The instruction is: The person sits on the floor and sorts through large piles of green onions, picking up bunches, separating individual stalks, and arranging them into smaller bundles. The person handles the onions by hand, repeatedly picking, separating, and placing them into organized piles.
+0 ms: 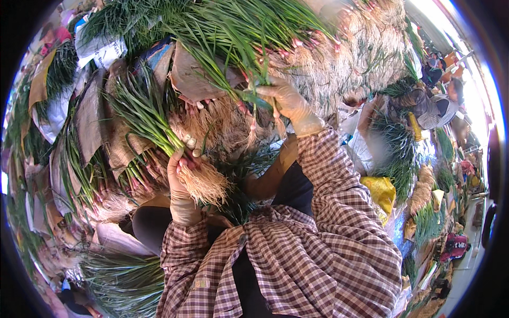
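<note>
My left hand point(181, 183), in a pale glove, is closed around a bunch of spring onions point(159, 129). The green leaves point up and to the left, and the pale roots point(204, 181) fan out to the lower right. White bulb ends show beside the grip. My right hand point(284, 99), also gloved, grips a few loose spring onions point(248, 85). Their reddish bulbs and roots dangle below the fingers. Just beyond it lies a large heap of spring onions point(254, 28), its pale root mass point(330, 75) spreading to the right.
Brown cloth pieces point(206, 75) partly cover bundles on the left. Cut leaves point(123, 278) lie at lower left. A yellow plastic bag point(379, 194) sits by my right elbow. Another person point(433, 109) in a hat is at the right, among more bundles point(393, 147).
</note>
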A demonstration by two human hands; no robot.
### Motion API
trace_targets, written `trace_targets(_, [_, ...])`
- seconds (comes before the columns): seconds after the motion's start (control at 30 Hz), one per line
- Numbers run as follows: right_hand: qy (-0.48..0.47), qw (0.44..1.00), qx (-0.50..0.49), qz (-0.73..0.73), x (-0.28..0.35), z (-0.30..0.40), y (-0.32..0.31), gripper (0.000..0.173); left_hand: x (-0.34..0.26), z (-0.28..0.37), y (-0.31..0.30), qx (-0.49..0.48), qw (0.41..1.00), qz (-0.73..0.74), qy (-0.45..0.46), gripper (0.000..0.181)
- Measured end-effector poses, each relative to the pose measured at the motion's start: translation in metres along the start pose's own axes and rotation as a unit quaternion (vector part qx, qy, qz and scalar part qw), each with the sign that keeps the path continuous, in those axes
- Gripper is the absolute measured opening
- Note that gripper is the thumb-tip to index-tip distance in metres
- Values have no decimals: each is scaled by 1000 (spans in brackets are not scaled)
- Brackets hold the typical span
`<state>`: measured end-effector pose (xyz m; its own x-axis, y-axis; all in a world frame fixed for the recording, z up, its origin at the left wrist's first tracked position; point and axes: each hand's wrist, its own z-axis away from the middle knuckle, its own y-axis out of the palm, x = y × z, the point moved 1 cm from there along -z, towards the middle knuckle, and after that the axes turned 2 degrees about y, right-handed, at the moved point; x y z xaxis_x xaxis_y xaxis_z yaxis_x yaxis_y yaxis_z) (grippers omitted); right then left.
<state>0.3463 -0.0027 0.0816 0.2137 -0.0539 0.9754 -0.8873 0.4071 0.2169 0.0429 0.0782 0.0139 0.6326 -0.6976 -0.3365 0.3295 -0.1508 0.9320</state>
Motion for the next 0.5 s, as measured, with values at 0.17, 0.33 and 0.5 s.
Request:
trace_targets(0.17, [-28,999,2,-18,41,54,-11,23,0,13,-2,27,996,-60,59,23])
trace_targets(0.33, [130,915,126,360,34,78,38,31,-1,7,-10,101,989,-81,77,24])
trace_targets(0.5, [11,982,-33,185,65,114,-10,39,-13,5,-29,108,994,-2,31,19])
